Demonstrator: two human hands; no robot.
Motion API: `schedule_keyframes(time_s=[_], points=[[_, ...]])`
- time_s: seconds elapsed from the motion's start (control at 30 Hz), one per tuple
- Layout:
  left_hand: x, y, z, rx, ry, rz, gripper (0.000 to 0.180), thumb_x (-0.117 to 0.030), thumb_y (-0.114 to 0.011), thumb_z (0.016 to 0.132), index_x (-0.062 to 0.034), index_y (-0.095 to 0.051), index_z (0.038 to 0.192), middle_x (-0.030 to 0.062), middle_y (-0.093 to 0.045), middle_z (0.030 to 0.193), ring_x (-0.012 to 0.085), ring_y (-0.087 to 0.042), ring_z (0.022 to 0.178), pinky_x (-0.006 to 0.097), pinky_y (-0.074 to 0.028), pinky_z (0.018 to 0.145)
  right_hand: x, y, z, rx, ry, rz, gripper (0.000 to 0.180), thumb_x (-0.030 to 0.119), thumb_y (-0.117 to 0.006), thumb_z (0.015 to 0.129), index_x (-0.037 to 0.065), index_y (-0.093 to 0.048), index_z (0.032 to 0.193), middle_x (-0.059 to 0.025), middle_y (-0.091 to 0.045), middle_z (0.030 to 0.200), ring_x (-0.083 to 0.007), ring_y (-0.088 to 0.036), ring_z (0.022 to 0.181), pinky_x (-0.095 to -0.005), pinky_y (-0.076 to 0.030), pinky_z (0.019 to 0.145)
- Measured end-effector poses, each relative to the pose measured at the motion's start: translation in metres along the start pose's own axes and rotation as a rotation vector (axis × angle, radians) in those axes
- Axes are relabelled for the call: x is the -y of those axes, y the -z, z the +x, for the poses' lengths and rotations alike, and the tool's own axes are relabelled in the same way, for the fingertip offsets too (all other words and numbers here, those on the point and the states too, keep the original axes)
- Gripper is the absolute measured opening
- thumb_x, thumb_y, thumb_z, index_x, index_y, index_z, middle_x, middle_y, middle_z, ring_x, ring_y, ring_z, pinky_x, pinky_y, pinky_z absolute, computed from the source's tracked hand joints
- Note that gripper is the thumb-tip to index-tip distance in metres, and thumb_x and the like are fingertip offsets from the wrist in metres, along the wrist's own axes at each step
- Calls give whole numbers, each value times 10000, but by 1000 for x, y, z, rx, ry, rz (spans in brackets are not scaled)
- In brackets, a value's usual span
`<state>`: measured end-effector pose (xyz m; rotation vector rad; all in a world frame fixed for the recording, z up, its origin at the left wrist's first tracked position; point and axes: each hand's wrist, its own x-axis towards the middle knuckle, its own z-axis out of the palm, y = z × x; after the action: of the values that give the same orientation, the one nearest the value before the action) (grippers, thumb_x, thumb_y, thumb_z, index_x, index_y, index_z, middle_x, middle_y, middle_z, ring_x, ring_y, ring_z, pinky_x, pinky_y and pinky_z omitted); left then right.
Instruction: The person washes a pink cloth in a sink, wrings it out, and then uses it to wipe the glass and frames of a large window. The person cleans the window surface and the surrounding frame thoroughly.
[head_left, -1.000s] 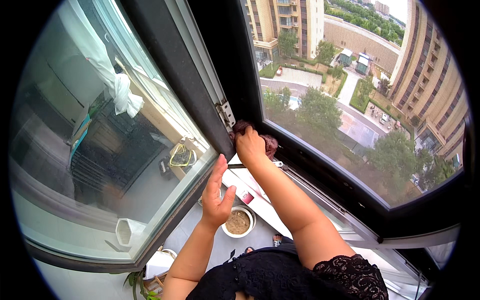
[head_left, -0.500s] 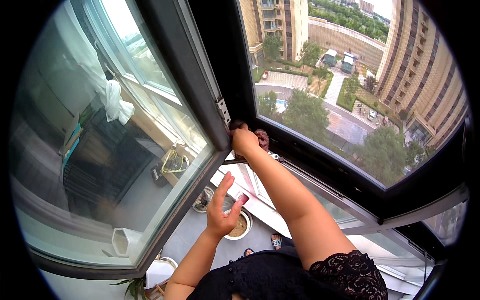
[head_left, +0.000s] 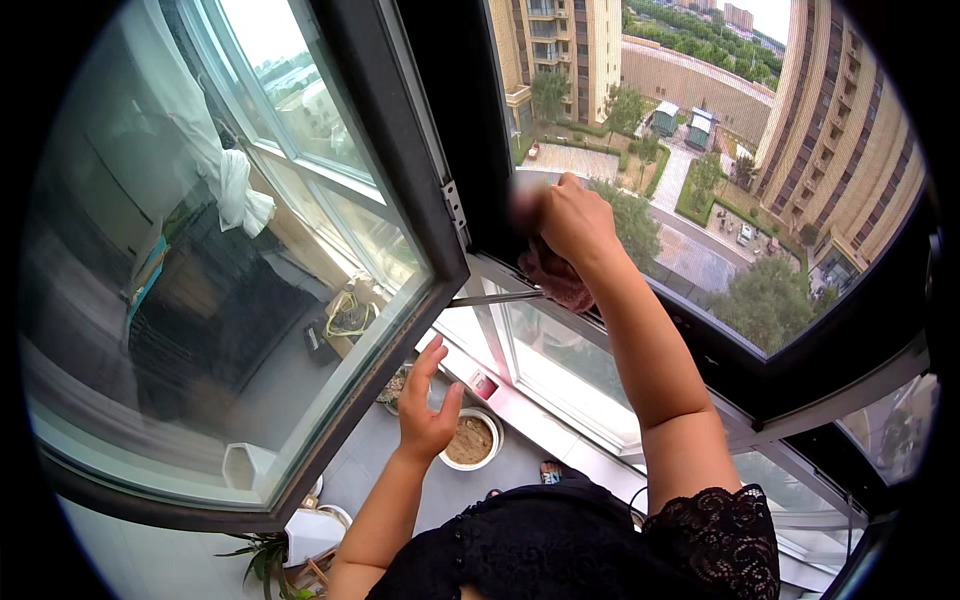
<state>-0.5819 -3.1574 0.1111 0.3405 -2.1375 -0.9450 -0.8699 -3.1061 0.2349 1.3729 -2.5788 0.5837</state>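
Note:
My right hand (head_left: 570, 220) is stretched out through the window opening, shut on a pink cloth (head_left: 555, 277) that hangs below the fist against the dark window frame (head_left: 480, 150). The fingers there are blurred. My left hand (head_left: 425, 410) is open with fingers spread, just below the lower corner of the open window sash (head_left: 400, 200), close to its edge; whether it touches I cannot tell. A metal stay arm (head_left: 495, 298) runs from the sash to the frame under the cloth.
The sash glass (head_left: 200, 280) reflects a room. Below are a round bowl with brown contents (head_left: 470, 440), a small red item (head_left: 483, 385) on the white sill and a potted plant (head_left: 265, 555). Outside, far below, lie buildings, trees and a road.
My right hand with the cloth has moved up and to the right along the frame. My left hand has dropped lower, away from the sash edge. The view has shifted a little.

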Motion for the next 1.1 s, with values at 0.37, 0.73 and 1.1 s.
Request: schedule_keyframes(time_s=[0.37, 0.73, 1.1], points=[[4, -27, -1, 42, 42, -34, 470, -31, -652, 818, -5, -527, 1270, 216, -527, 1353, 350, -523, 1246, 395, -411, 1037, -12, -105, -34, 130, 144, -143, 213, 166, -532, 850, 134, -696, 982, -115, -583, 1066, -293, -619, 1027, -390, -548, 784], [13, -35, -7, 24, 28, -120, 486, -31, -658, 813, 7, -516, 1276, 212, -546, 1326, 328, -604, 1128, 383, -477, 959, 25, -137, 25, 271, 171, -169, 250, 197, -578, 847, 101, -738, 1013, -184, -596, 1183, -333, -665, 970, -395, -546, 780], [23, -9, -33, -24, 127, -40, 552, 0, -643, 813, 3, -472, 1338, 181, -547, 1336, 277, -627, 1097, 376, -485, 944, 11, -91, -31, 319, 154, -284, 263, 194, -512, 885, 68, -731, 960, -158, -686, 989, -292, -676, 948, -371, -555, 705]])
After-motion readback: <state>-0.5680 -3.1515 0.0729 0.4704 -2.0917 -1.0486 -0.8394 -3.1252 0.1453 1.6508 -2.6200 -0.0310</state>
